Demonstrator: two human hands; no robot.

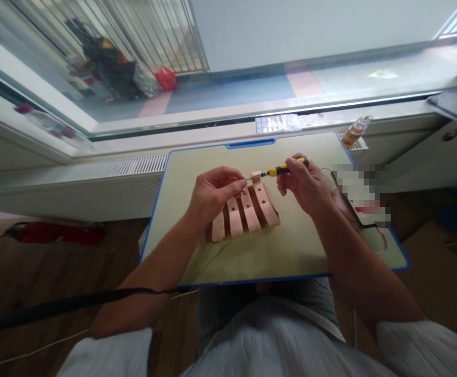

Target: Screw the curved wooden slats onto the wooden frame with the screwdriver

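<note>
My right hand [301, 175] is closed around the yellow and black handle of a screwdriver [279, 170], held nearly level with its shaft pointing left. My left hand [218, 191] has thumb and forefinger pinched together right at the screwdriver's tip; whatever small thing is between them is too tiny to make out. Under both hands lies a curved wooden piece of several slats [248, 214] with dark screw holes and gaps between the slats. Part of its left side is hidden by my left hand. A small wooden end [256, 174] rises just behind the screwdriver shaft.
The pale folding table [299, 246] has a blue rim and stands against a windowsill. At its right lies a phone-like device [360, 201], partly blurred out, with a cable. A compartment box [275, 123] and a bottle of amber liquid [356, 132] are beyond the far edge.
</note>
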